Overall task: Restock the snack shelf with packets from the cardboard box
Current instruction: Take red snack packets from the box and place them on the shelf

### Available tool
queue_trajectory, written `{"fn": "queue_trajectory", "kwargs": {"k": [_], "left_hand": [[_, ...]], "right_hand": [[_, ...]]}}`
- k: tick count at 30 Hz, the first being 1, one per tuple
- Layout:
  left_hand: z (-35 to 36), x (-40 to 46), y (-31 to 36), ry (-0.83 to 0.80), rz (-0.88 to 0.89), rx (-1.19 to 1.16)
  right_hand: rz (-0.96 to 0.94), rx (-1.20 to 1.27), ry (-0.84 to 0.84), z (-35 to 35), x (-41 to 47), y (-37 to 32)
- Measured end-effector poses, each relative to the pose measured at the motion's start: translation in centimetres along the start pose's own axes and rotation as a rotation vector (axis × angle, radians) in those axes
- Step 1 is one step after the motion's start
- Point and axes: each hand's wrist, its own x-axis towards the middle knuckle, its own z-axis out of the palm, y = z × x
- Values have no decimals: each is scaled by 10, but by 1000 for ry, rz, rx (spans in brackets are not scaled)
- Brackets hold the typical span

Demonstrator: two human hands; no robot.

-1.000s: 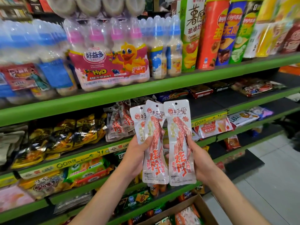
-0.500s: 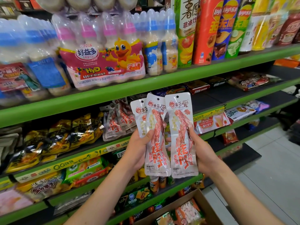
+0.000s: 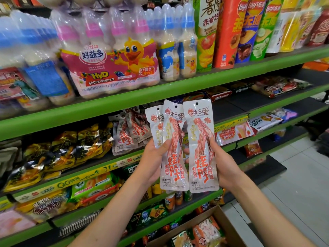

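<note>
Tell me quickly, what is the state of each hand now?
Left hand: grips two long white plastic snack packets with red print.
Right hand: grips one more long white packet.

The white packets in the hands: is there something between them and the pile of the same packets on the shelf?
Nothing visible blocks the way. The left hand and right hand hold the white packets up in front of the shelves, and the matching pile lies up and to the left, with open air between them.
</note>
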Motion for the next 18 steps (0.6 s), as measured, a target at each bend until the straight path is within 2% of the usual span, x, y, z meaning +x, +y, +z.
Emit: {"fn": "queue_trajectory", "kwargs": {"k": [11, 18], "left_hand": [[-1, 7, -2, 50, -6, 44], [0, 8, -4, 75, -21, 100]], "right_hand": [[11, 5, -15, -4, 5, -2], [-31, -120, -38, 2, -2, -3]]}}
